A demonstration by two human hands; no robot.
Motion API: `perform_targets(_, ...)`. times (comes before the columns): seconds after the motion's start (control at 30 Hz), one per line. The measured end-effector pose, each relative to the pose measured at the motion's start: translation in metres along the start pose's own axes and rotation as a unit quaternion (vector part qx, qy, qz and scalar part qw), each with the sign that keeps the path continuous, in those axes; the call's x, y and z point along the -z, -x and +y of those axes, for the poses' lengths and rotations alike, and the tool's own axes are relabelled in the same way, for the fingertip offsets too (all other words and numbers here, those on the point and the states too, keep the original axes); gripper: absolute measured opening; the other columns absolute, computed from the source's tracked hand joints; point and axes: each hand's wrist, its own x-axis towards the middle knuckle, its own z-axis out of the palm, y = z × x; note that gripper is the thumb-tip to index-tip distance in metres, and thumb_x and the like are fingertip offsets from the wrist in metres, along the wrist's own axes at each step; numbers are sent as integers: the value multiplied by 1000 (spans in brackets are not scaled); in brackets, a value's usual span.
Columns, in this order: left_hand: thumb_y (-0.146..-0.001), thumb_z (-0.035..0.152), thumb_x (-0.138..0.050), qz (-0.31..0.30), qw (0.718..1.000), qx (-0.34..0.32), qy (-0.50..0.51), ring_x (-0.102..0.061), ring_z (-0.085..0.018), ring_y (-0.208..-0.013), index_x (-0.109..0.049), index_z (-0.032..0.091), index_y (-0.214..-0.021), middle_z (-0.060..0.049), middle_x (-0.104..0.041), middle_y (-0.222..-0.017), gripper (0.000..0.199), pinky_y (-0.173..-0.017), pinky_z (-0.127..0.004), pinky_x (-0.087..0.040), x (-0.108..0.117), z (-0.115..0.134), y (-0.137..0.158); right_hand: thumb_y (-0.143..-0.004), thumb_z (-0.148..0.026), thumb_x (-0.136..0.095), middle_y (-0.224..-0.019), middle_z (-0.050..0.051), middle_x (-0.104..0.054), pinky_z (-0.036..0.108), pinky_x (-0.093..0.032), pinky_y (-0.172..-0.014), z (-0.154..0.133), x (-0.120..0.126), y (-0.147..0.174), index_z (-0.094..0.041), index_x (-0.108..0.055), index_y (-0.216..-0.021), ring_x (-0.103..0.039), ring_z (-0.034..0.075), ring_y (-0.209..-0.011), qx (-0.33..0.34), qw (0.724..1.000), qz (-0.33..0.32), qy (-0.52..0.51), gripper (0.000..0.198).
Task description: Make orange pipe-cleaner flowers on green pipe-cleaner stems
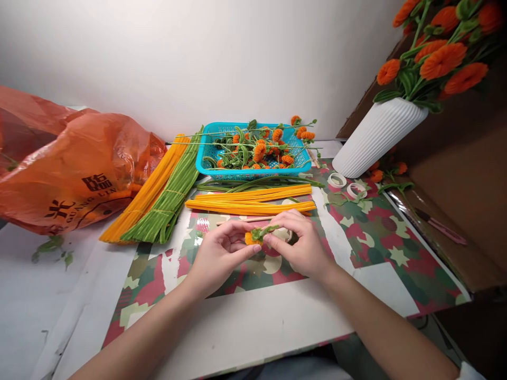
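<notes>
A person's bare left hand [222, 256] and right hand [303, 245], with uncovered forearms [158, 322]; one pale sleeve edge [471, 372], lower right; dark greyish clothing [295, 369] below.

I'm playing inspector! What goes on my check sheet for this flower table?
Surface: patterned cover with white patches.
Job's things: small yellow flower with green bits; yellow strips and green strips beyond.
Clutter: orange bag, left; blue basket of orange flowers; two white rings.
Hands: left hand and right hand both hold the yellow flower.
Cables: nothing seen on the cover; underneath is too dark.
Surroundings: white wall behind; white vase, right.
</notes>
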Motion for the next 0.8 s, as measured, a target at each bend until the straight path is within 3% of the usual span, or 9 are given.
perform_targets(0.23,-71,17,-77,-6,1000,1,1,-66,-13,-82,-67,19,-91,-1,-67,-95,23,-70,-22,-58,-1,-1,0,-76,-14,-71,-80,-1,-71,34,-40,-77,2,-3,1,-23,-68,-79,-60,18,-79,22,1000,-8,3,9)
perform_targets(0.47,-70,18,-79,8,1000,23,1,-65,-11,-76,-66,18,-90,1,-68,-86,24,-68,-18,-56,-1,2,2,-88,-15,-57,-86,1,-69,35,-33,-79,5,-5,5,-21,-61,-86,-58,18,-85,73,994,-44,71,7)
perform_targets(0.6,-76,24,-74,-15,999,48,16,-67,-11,-75,-63,18,-94,-1,-70,-87,22,-67,-20,-57,-2,6,3,-90,-13,-51,-85,2,-68,36,-31,-81,6,-6,5,-20,-58,-85,-56,19,-86,89,991,-49,89,11)
perform_targets(0.8,-88,39,-58,-61,993,95,34,-68,-14,-55,-53,18,-104,1,-68,-63,27,-53,-22,-54,-1,10,2,-93,-17,-47,-82,2,-66,36,-32,-82,3,-10,7,-20,-57,-83,-54,19,-84,100,992,-23,80,14)
